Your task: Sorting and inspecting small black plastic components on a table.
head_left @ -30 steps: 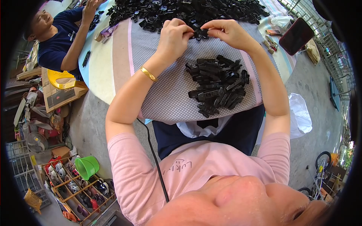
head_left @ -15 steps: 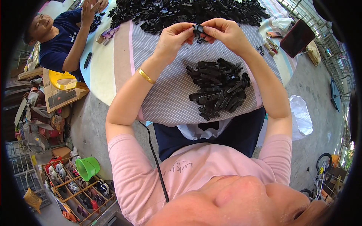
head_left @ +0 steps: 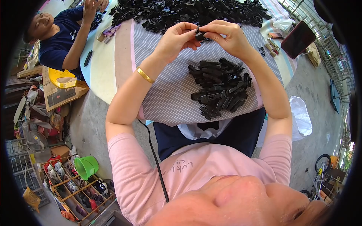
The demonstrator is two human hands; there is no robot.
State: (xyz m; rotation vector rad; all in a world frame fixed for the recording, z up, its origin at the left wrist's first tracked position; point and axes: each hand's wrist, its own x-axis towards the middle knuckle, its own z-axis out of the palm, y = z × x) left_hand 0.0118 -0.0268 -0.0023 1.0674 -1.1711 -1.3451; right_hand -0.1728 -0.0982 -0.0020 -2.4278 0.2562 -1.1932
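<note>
Between the fingertips of both hands is a small black plastic part (head_left: 199,35), raised over the table and partly covered by the fingers. My left hand (head_left: 176,40) pinches it from the left. My right hand (head_left: 225,37) has thumb and forefinger closed on its other side. Closer to me, a small heap of long black plastic pieces (head_left: 220,88) lies on the dotted cloth (head_left: 166,101). Beyond my hands spreads a much larger pile of black plastic parts (head_left: 162,17).
A phone (head_left: 298,39) stands tilted at the table's right, near small loose bits (head_left: 271,49). Across to the left, a co-worker (head_left: 62,41) sits with raised hands. A lone black piece (head_left: 88,58) lies on that side. A black cable (head_left: 152,154) hangs before me.
The black part has turned between my fingers. My right hand's fingers have shifted over its top, and my left fingers now curl beneath. The heaps look the same.
</note>
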